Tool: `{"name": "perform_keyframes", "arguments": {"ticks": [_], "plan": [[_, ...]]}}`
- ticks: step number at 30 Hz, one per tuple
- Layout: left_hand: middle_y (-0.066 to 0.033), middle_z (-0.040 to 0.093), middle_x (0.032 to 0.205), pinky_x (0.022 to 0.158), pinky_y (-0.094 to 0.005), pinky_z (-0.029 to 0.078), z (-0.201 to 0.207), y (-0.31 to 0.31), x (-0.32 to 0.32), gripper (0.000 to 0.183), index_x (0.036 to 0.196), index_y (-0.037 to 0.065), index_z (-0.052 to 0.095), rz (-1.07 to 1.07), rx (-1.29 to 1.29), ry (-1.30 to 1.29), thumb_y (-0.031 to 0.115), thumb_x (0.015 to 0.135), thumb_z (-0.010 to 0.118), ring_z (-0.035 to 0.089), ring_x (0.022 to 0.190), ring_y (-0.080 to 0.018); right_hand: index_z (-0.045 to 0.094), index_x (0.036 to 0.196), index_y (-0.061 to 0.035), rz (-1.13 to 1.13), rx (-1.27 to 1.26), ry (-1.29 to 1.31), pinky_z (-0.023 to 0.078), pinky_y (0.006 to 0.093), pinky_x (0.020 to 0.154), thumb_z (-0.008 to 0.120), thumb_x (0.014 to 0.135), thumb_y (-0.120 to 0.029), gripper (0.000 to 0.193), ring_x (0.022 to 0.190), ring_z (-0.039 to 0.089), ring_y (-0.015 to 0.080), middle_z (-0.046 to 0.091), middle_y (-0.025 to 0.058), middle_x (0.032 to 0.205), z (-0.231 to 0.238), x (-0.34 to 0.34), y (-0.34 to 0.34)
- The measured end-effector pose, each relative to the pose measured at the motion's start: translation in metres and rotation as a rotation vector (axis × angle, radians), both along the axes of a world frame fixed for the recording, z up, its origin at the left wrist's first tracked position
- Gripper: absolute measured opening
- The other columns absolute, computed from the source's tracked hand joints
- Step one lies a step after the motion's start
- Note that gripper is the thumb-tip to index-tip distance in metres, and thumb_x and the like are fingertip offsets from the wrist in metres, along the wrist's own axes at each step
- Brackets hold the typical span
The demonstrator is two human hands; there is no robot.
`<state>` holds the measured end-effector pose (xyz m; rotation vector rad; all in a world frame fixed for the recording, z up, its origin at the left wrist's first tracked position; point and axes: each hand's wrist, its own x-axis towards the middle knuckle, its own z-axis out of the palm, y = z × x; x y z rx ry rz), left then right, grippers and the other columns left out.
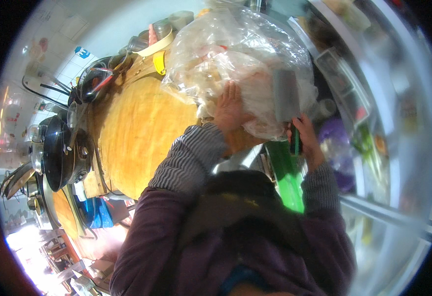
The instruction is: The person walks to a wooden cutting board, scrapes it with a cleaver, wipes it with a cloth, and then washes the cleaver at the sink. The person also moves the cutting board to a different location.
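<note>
A large clear plastic bag lies bunched at the far side of a wooden board, with pale pink contents showing through it. My left hand rests flat on the near side of the bag, fingers stretched out and pointing away from me. To its right, my right hand is wrapped round the dark handle of a cleaver. The cleaver's broad grey blade points away from me, over or against the bag's right part; I cannot tell whether it touches. What exactly is in the bag is hard to make out.
Left of the board stand a black wok and other pans. Beyond it are stacked containers and a yellow object. A green bin-like thing is below my right hand. Farther right sit a purple bag and a clear tray.
</note>
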<state>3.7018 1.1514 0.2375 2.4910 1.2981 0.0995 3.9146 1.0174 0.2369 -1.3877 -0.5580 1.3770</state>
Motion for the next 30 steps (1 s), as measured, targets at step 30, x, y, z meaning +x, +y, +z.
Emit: {"name": "perform_keyframes", "arguments": {"ticks": [30], "plan": [[-0.0162, 0.047, 0.124, 0.095, -0.0430, 0.038, 0.033, -0.090, -0.126, 0.056, 0.124, 0.006, 0.045, -0.151, 0.147, -0.783, 0.015, 0.074, 0.067, 0.044, 0.115, -0.0330, 0.035, 0.125, -0.0004, 0.415, 0.360, -0.217, 0.044, 0.0256, 0.046, 0.049, 0.086, -0.003, 0.041, 0.054, 0.051, 0.0125, 0.056, 0.0095, 0.083, 0.129, -0.132, 0.021]]}}
